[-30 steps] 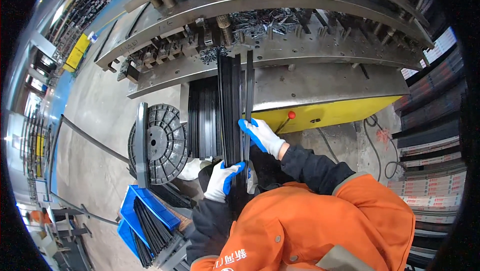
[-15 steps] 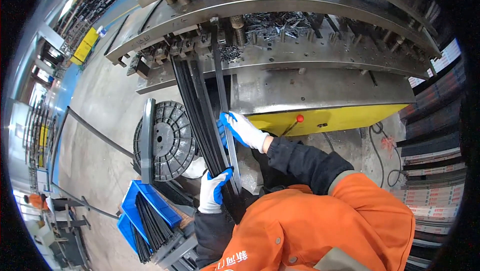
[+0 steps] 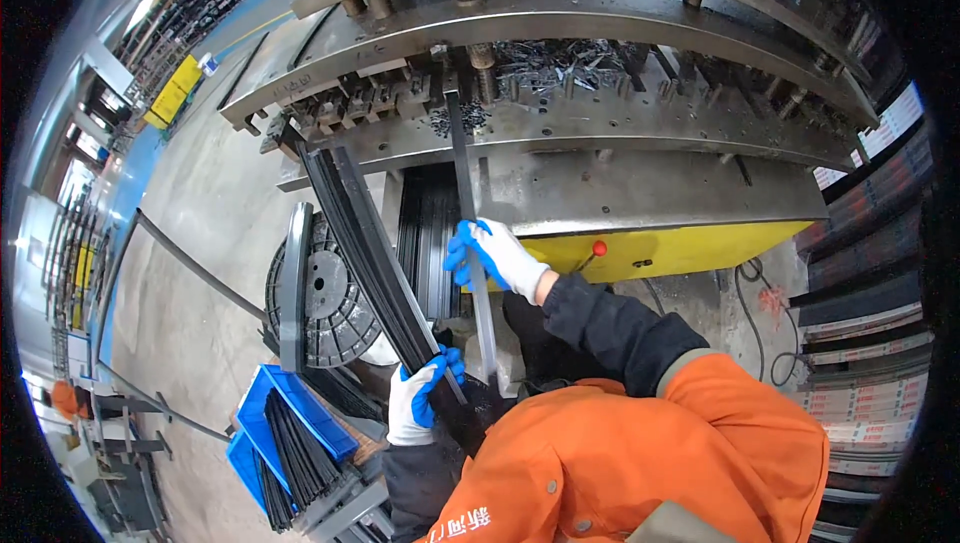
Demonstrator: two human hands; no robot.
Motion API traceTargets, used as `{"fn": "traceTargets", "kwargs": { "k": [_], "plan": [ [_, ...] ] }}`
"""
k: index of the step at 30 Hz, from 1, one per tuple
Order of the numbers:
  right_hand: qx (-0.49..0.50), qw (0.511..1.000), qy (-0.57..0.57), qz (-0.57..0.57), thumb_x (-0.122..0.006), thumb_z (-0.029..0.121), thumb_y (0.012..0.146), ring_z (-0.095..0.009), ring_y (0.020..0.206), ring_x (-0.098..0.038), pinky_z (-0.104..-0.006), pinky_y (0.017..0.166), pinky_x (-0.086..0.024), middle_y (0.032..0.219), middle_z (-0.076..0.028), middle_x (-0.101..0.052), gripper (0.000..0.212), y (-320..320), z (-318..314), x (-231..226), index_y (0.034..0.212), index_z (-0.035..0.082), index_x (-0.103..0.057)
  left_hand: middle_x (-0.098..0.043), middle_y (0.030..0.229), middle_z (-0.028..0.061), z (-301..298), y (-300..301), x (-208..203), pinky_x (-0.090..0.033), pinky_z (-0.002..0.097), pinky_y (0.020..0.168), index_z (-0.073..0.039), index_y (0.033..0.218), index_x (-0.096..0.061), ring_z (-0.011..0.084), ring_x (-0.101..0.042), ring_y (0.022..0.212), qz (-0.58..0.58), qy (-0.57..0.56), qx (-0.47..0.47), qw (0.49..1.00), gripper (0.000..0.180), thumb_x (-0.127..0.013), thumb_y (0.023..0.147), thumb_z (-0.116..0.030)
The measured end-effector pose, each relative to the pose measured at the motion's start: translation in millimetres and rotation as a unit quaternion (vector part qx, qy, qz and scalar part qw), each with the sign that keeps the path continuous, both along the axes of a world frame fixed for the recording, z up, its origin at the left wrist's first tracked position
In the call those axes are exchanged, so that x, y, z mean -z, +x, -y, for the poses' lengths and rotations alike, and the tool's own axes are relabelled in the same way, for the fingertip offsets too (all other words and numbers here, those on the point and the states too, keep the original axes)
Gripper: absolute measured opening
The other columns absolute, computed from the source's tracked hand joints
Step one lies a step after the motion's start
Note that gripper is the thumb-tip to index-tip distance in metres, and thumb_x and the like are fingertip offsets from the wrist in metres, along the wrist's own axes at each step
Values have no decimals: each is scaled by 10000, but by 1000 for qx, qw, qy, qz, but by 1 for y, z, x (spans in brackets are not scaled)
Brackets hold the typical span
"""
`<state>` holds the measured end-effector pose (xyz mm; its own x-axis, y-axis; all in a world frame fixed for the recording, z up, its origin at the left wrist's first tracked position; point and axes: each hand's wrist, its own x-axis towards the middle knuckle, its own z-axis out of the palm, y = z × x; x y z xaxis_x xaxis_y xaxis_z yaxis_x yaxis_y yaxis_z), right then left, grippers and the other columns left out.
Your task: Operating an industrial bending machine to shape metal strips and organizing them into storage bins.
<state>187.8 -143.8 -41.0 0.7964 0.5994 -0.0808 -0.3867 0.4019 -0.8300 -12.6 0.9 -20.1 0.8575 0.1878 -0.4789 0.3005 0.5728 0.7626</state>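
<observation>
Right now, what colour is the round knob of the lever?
The knob is red, seen in the head view.

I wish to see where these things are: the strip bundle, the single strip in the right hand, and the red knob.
Strip bundle [image 3: 376, 263], head view: middle of its length.
Single strip [image 3: 463, 168], head view: its upper half.
Red knob [image 3: 599, 248], head view: centre of the ball.

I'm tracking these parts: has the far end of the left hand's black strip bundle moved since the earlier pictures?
Yes, left: the far end of the black strip bundle has swung along the press's lower plate toward that plate's left end.
</observation>
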Motion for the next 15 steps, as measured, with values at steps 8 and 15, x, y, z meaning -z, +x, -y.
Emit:
{"fn": "traceTargets", "kwargs": {
  "k": [8, 15],
  "plan": [
    [46, 999, 17, 22, -465, 287, 936, -217, 633, -597, -325, 543, -518, 803, -150, -616, 305, 18, -22, -35, 954, -10, -531, -642, 899, 164, 0, -21, -6, -516, 304, 675, 50, 1082, -546, 232, -628, 733, 36, 40, -39, 998, 293, -566, 796, -7],
    [33, 999, 16, 0, -486, 290, 929, -222, 664, -606, -329, 562, -522, 832, -151, -616, 313, 23, -20, -36, 963, -16, -544, -642, 869, 160, 6, -25, -5, -518, 303, 668, 54, 1073, -558, 221, -621, 707, 16, 36, -72, 997, 291, -569, 786, 7]
  ]
}}
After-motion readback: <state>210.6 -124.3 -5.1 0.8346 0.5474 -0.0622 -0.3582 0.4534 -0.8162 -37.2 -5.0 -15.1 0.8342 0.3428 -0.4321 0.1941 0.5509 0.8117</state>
